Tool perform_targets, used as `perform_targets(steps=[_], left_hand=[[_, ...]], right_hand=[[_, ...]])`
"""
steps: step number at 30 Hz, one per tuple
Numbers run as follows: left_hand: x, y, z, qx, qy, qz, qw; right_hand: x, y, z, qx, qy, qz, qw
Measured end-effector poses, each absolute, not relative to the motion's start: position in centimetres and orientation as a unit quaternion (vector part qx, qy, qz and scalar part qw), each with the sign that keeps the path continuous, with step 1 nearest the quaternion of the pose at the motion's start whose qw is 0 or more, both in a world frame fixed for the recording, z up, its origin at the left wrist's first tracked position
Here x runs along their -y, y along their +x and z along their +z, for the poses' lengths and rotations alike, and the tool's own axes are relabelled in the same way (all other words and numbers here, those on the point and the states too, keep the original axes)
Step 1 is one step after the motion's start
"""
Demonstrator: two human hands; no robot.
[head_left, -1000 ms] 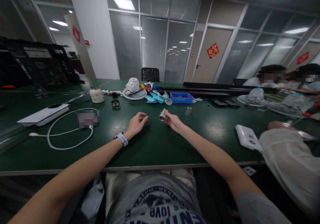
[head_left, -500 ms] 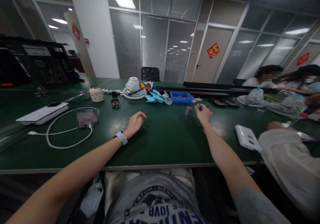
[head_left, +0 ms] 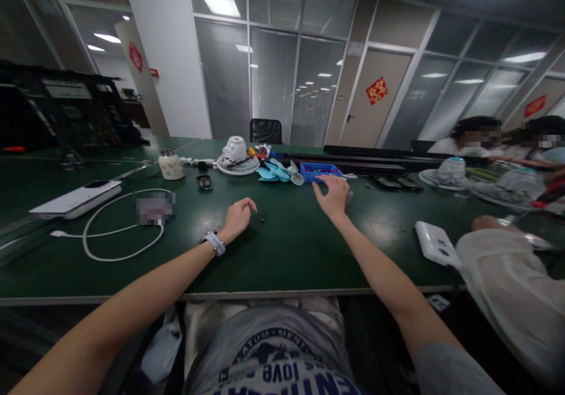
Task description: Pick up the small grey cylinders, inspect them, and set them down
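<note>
My left hand rests on the green table with its fingers loosely bent and the index finger reaching out, holding nothing that I can see. Just right of its fingertips lies a tiny dark piece. My right hand hovers in front of a blue plastic tray, thumb and fingers apart, with nothing visible between them. Part of a small greyish object shows behind that hand; the rest is hidden.
Behind the hands stand a white fan head, light-blue fan blades and black bars. A bottle, a white box and a coiled cable are left. Right are a white device and a person's sleeve.
My right hand has left the small object it was fingering, moved left and spread its fingers. The metal cylinder seen beside it is now hidden behind the hand. My left hand has barely moved.
</note>
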State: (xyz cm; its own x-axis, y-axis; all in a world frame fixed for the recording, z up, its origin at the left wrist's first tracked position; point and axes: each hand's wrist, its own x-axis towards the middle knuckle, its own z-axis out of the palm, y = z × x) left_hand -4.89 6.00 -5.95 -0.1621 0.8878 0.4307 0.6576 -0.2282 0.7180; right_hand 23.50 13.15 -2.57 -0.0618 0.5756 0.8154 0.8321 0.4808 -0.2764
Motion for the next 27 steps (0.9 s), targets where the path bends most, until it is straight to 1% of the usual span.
perform_targets(steps=[3,4,6,10,12,14,18,21,24,27], left_hand=[[-5.9,-4.9,-5.7,-0.614,0.615,0.486,0.095],[-5.8,-4.9,-5.6,-0.613,0.609,0.496,0.086],[-5.7,-4.9,-5.3,-0.61,0.604,0.507,0.076],[-5.5,-4.7,-5.2,-0.608,0.609,0.503,0.079],[-5.5,-4.7,-5.3,-0.607,0.614,0.498,0.083],[-5.5,-4.7,-5.3,-0.603,0.617,0.498,0.089],[-5.5,-4.7,-5.3,-0.599,0.611,0.507,0.103],[-5.4,-4.7,-5.3,-0.599,0.612,0.506,0.101],[-5.4,-4.6,-5.3,-0.596,0.619,0.502,0.098],[-5.4,-4.6,-5.3,-0.596,0.624,0.496,0.097]], right_hand=[[-10.4,18.1,-3.8,0.841,-0.383,-0.057,0.378],[-9.8,16.6,-4.3,0.86,-0.369,-0.041,0.351],[-9.0,14.4,-5.5,0.88,-0.353,-0.029,0.316],[-8.8,12.7,-6.7,0.896,-0.343,-0.034,0.281],[-9.0,12.8,-6.6,0.895,-0.346,-0.031,0.282],[-9.3,13.6,-5.9,0.888,-0.346,-0.031,0.301],[-11.4,18.0,-3.5,0.831,-0.383,-0.073,0.396],[-14.0,23.5,-2.1,0.734,-0.487,-0.133,0.454],[-16.4,29.0,-2.2,0.632,-0.608,-0.175,0.447],[-17.7,32.4,-3.3,0.583,-0.691,-0.174,0.391]])
